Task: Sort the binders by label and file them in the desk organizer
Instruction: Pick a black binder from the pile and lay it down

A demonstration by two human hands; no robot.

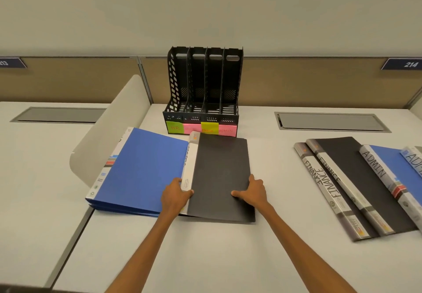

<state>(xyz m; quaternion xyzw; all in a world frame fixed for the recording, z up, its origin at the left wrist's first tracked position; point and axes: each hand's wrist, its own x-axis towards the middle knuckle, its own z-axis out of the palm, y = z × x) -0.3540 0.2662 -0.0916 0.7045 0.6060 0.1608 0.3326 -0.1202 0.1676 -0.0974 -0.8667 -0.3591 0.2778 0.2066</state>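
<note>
Left hand (pixel 174 195), right hand (pixel 254 191) grip black binder (pixel 219 174) sides.

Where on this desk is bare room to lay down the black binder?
Bare: the strip between the black binder and the FINANCE binders, and the desk's near edge. Crowded: before the organizer, where the black binder overlaps the blue binder, and the far right, with the ADMIN binders.

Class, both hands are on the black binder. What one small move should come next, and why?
Probably lift the black binder off the blue binder and tilt its spine up to read the label. The left hand and right hand grip its sides, no label is readable from here, and the organizer holds nothing yet.
</note>
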